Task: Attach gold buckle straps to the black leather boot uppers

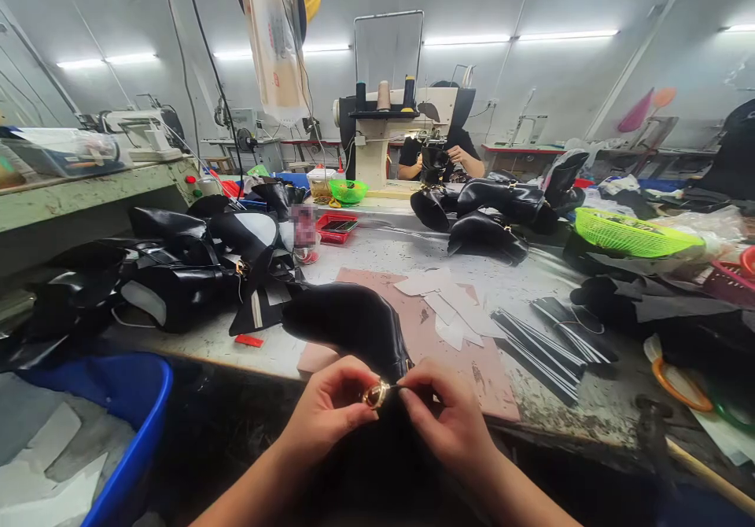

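Observation:
A black leather boot upper (354, 322) lies at the table's near edge, running down into my lap. My left hand (327, 409) pinches a small gold metal buckle (376, 394) at the boot's edge. My right hand (451, 421) is closed too, its fingertips pressed against the same buckle and the black strap beside it from the right. Both hands meet just below the pink cutting mat (489, 370).
Piles of black boot parts (177, 267) lie left, finished boots (484, 212) at the back. Black strips (548, 346), pale paper pieces (448, 307), a green basket (634, 236) and a blue bin (127, 433) surround me. Another person sits behind the sewing machine (383, 126).

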{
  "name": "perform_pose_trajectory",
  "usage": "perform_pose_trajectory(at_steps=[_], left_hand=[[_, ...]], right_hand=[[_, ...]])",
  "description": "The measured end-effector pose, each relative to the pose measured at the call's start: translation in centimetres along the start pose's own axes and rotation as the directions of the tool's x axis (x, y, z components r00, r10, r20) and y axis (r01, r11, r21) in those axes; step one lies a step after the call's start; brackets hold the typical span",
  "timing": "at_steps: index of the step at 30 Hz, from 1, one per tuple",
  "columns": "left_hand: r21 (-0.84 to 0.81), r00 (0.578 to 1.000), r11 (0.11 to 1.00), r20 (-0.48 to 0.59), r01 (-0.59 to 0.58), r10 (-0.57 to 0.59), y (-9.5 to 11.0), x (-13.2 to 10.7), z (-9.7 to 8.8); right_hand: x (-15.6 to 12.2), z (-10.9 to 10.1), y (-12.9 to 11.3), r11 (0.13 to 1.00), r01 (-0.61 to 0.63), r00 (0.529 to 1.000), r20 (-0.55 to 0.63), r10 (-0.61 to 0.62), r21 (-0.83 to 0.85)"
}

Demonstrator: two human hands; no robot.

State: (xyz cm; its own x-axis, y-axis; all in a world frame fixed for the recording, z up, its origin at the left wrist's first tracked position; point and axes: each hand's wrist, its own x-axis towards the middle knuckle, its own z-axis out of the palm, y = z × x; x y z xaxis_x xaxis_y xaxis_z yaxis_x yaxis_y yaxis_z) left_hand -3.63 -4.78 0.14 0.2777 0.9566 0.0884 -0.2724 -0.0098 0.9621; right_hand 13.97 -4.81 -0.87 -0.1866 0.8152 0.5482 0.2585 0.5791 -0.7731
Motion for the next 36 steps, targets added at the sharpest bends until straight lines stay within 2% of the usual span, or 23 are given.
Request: perform_pose_trajectory(at_steps=[2, 7, 9, 11, 13, 15, 18, 21, 23, 25, 28, 30, 32, 34, 36], left_hand=[[0.022, 0.997, 0.998, 0.046, -0.062, 0.061, -0.2, 0.0, 0.1], [0.206, 0.987, 0.966, 0.047, -0.158, 0.152, -0.9, -0.1, 0.2], [0.302, 0.983, 0.935, 0.047, -0.184, 0.178, -1.1, -0.1, 0.2], [0.389, 0.981, 0.901, 0.055, -0.193, 0.186, -1.3, 0.0, 0.2], [0.461, 0.985, 0.871, 0.073, -0.170, 0.154, -1.3, 0.1, 0.3], [0.540, 0.992, 0.832, 0.093, -0.127, 0.091, -1.3, 0.2, 0.5], [0.674, 0.995, 0.733, 0.082, -0.096, 0.054, -1.0, 0.3, 1.0], [0.743, 0.995, 0.662, 0.064, -0.099, 0.077, -0.8, 0.3, 1.3], [0.756, 0.994, 0.645, 0.085, -0.112, 0.073, -0.8, 0.4, 1.5], [0.782, 0.987, 0.603, 0.139, -0.156, 0.076, -0.9, 0.4, 1.8], [0.839, 0.960, 0.468, 0.263, -0.277, 0.097, -1.0, 0.7, 2.0], [0.869, 0.951, 0.396, 0.304, -0.298, 0.047, -0.6, 0.8, 1.9], [0.907, 0.964, 0.369, 0.252, -0.203, -0.089, 0.3, 0.9, 1.4], [0.922, 0.958, 0.382, 0.159, -0.059, -0.237, 1.7, 0.7, 0.9], [0.886, 0.931, 0.463, 0.135, 0.041, -0.340, 3.2, 0.2, 0.5]], right_hand=[[0.0, 0.2, -0.2, 0.999, 0.047, 0.999, -0.005, -0.047, 0.004], [0.0, 0.5, -0.3, 0.983, 0.131, 0.988, 0.063, -0.140, 0.129], [-0.2, 0.5, 0.0, 0.984, 0.075, 0.994, 0.064, -0.086, 0.163], [-0.4, 0.4, 0.1, 0.985, 0.014, 1.000, -0.003, -0.014, 0.172], [-0.5, 0.2, 0.0, 0.990, 0.025, 0.999, -0.048, -0.019, 0.140], [-0.4, 0.0, -0.3, 0.993, 0.107, 0.994, 0.011, -0.108, 0.047], [-0.2, -0.1, -0.7, 0.953, 0.229, 0.973, 0.091, -0.214, -0.197], [-0.2, -0.1, -0.8, 0.836, 0.309, 0.943, 0.032, -0.331, -0.454], [-0.2, -0.2, -0.9, 0.777, 0.355, 0.911, 0.006, -0.412, -0.520], [-0.2, -0.2, -1.2, 0.785, 0.399, 0.891, -0.004, -0.455, -0.473], [0.0, 0.2, -1.5, 0.849, 0.453, 0.882, 0.000, -0.471, -0.271], [0.1, 0.8, -1.7, 0.870, 0.477, 0.876, -0.010, -0.482, -0.122], [0.2, 1.4, -1.9, 0.883, 0.469, 0.882, -0.055, -0.469, -0.012], [0.2, 1.8, -2.1, 0.908, 0.416, 0.908, -0.079, -0.412, 0.051], [0.1, 1.9, -2.3, 0.928, 0.355, 0.935, -0.050, -0.351, 0.111]])
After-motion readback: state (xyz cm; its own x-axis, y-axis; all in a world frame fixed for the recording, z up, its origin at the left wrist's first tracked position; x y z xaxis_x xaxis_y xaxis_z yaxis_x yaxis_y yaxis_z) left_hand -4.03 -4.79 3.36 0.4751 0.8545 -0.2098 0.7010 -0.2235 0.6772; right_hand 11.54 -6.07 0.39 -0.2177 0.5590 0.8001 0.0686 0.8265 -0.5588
